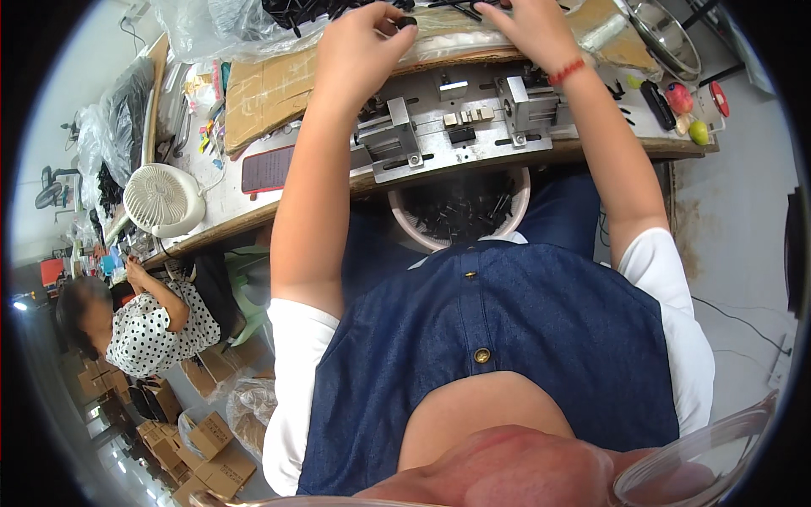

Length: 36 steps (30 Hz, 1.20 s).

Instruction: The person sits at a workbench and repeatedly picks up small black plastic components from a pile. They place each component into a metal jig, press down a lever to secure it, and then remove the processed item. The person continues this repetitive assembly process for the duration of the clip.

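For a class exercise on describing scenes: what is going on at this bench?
A person sits at a workbench. Their left hand pinches a small black part, while the right hand reaches into loose black parts by the far edge. A metal jig lies between the arms, and a bowl of black parts sits on the lap.

Small black part (406, 21) — pinched at fingertips, raised above metal jig, near top edge.

The right hand (530, 25) fingers are cut off by the top edge.
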Motion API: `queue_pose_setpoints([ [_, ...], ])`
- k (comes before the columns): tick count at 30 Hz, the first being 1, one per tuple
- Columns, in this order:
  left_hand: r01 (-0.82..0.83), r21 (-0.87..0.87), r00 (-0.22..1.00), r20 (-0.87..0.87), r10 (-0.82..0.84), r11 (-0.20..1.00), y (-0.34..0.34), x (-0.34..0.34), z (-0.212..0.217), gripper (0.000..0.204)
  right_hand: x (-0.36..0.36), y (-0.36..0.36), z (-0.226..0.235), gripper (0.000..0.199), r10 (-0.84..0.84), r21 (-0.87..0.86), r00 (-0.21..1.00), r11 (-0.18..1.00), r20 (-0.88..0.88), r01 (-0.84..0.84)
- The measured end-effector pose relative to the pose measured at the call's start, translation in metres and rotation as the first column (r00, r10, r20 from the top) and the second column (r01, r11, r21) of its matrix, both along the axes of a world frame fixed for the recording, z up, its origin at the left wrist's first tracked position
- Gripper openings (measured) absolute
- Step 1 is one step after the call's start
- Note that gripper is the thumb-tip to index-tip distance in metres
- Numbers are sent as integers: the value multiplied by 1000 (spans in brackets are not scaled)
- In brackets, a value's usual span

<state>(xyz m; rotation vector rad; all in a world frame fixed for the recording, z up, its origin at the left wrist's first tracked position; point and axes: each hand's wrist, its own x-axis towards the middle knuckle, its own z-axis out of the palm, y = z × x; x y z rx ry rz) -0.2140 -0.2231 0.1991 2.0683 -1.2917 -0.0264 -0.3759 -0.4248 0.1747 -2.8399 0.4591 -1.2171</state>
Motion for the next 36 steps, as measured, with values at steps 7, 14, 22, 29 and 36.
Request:
queue_pose_setpoints([
  [7,225,-293,937,-198,-290,929,76,-88,-39,25,10,-9,9,30,9,393,986,918,-169,59],
  [14,189,-220,971,-100,-215,957,71,-110,-107,26,-8,-31,0,33,94,735,975,643,202,-214],
  [22,188,-183,980,-25,-196,965,64,-114,-113,29,-56,-25,8,25,-15,805,830,257,557,-535],
  [29,306,-359,939,266,-217,882,39,-72,-67,30,-102,87,-8,23,306,663,882,581,359,-472],
  [36,397,-29,870,331,-366,917,-54,19,-15,18,-98,141,-54,21,366,308,923,897,-118,-317],
])
